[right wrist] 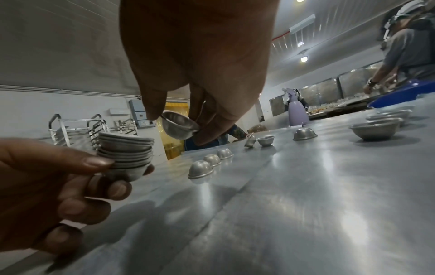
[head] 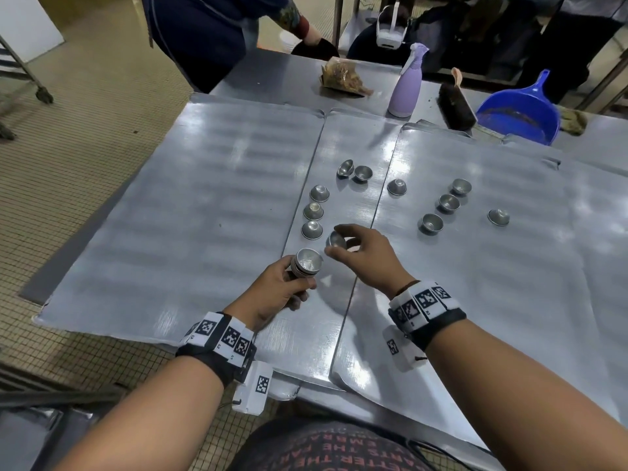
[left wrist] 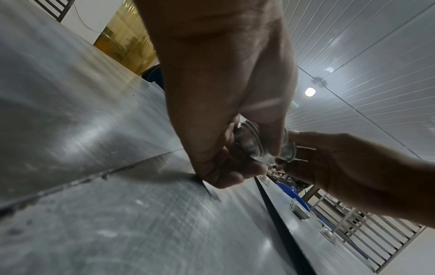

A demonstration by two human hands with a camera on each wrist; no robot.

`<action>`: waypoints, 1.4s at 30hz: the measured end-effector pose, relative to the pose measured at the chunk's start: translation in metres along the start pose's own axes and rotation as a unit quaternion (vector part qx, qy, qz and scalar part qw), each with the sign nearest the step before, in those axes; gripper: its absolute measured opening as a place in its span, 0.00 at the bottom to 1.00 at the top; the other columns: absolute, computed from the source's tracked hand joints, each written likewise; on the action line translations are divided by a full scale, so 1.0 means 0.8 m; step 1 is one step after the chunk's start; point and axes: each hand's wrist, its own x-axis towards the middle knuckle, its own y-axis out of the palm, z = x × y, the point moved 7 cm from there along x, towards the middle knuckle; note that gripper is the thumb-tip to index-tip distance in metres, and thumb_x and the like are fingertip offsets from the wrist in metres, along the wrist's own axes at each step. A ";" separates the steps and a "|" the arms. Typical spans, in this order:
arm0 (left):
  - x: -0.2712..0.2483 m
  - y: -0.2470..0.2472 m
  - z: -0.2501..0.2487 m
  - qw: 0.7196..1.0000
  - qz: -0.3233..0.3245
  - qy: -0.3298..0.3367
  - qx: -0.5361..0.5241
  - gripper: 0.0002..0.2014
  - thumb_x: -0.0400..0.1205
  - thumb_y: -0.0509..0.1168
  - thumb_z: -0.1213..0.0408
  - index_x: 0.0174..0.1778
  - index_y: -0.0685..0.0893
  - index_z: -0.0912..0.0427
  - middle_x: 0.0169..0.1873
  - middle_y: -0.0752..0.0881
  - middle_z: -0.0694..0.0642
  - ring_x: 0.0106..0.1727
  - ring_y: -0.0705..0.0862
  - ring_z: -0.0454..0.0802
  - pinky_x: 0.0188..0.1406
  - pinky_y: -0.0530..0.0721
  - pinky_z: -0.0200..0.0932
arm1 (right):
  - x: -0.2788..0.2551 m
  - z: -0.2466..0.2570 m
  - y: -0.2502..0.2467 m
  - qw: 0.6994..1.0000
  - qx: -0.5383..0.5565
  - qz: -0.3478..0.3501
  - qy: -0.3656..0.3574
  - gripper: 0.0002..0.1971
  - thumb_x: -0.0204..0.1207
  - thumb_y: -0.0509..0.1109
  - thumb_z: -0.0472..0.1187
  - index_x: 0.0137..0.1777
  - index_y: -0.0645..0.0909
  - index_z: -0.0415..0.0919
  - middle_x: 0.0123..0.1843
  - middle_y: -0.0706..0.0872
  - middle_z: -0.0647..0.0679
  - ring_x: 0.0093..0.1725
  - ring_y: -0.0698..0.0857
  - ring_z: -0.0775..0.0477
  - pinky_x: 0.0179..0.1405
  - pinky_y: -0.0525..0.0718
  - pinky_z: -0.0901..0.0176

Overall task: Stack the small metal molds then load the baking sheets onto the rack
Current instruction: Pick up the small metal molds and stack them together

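a nested stack of small metal molds (head: pixel 307 264) is gripped in the left hand (head: pixel 277 291), fingers curled round its lower part, just above the middle baking sheet (head: pixel 353 158). a single mold (head: pixel 336 240) is pinched at its rim between thumb and fingertips of the right hand (head: pixel 365 254), tilted and held just beside the stack's open top.

the step in hand appears to be nesting this mold into the stack. it would be done well if the mold were levelled, mouth up, centred over the top rim and lowered straight, so that it seats without jamming; the stack should be kept upright.

loose molds (head: pixel 449 202) are scattered over the middle and right sheets, some upside down; three upturned ones (head: pixel 312 229) lie in a row just beyond the stack.

the layered rims of the stack (right wrist: pixel 126 150) and the tilt of the pinched mold (right wrist: pixel 180 127) are shown plainly by the right wrist view only; racks (right wrist: pixel 77 130) are seen there at the far wall. the layout of the sheets, a purple spray bottle (head: pixel 406 85) and a blue dustpan (head: pixel 520 110) is given by the head view. in the left wrist view the stack is mostly hidden by the fingers (left wrist: pixel 226 167).
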 end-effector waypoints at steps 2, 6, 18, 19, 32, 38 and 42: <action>-0.001 0.000 -0.001 1.000 -0.001 0.001 0.000 0.17 0.81 0.74 0.74 0.65 0.84 0.59 0.41 0.89 0.61 0.37 0.80 0.53 0.33 0.75 0.48 | -0.005 0.012 0.003 0.999 0.025 0.019 -0.010 0.23 0.72 0.82 0.48 0.67 0.85 0.49 0.56 0.90 0.57 0.50 0.89 0.63 0.50 0.86 0.68; -0.002 0.000 -0.004 1.000 0.005 0.004 0.007 0.18 0.81 0.74 0.74 0.66 0.83 0.57 0.42 0.89 0.61 0.36 0.81 0.52 0.34 0.76 0.49 | -0.010 0.023 0.016 0.998 0.024 0.054 -0.025 0.25 0.71 0.83 0.47 0.68 0.84 0.50 0.58 0.90 0.58 0.52 0.89 0.61 0.56 0.87 0.62; -0.005 0.007 -0.009 0.999 0.015 0.007 0.039 0.17 0.84 0.67 0.77 0.66 0.83 0.56 0.43 0.91 0.59 0.37 0.82 0.50 0.37 0.77 0.49 | -0.009 0.023 0.038 0.992 -0.032 0.108 -0.055 0.26 0.70 0.83 0.52 0.68 0.85 0.52 0.59 0.90 0.59 0.55 0.86 0.64 0.52 0.84 0.66; -0.005 0.007 -0.010 0.999 0.016 0.008 0.040 0.17 0.84 0.67 0.77 0.65 0.83 0.56 0.43 0.91 0.60 0.36 0.82 0.50 0.37 0.77 0.49 | -0.010 0.023 0.037 0.992 -0.032 0.108 -0.055 0.26 0.70 0.83 0.53 0.68 0.85 0.53 0.59 0.90 0.59 0.54 0.86 0.64 0.53 0.85 0.64; 0.008 0.030 -0.013 0.998 0.039 0.010 0.055 0.18 0.84 0.70 0.75 0.67 0.81 0.55 0.49 0.91 0.66 0.38 0.84 0.51 0.38 0.79 0.51 | -0.010 0.008 0.018 0.994 -0.027 0.095 -0.050 0.27 0.68 0.83 0.53 0.68 0.83 0.54 0.60 0.88 0.62 0.53 0.87 0.62 0.48 0.83 0.70; 0.013 0.035 -0.020 0.997 0.048 0.015 0.058 0.18 0.83 0.69 0.77 0.67 0.81 0.56 0.50 0.91 0.68 0.38 0.84 0.52 0.38 0.78 0.52 | -0.008 0.006 0.011 0.995 -0.025 0.089 -0.047 0.28 0.69 0.83 0.53 0.69 0.83 0.52 0.59 0.88 0.61 0.52 0.86 0.65 0.45 0.80 0.75; 0.016 0.035 -0.023 0.996 0.050 0.022 0.069 0.19 0.83 0.69 0.77 0.67 0.81 0.56 0.50 0.90 0.71 0.40 0.84 0.53 0.38 0.79 0.53 | -0.005 0.007 0.010 0.995 -0.015 0.089 -0.043 0.27 0.68 0.84 0.52 0.67 0.84 0.52 0.58 0.89 0.62 0.52 0.86 0.64 0.45 0.80 0.75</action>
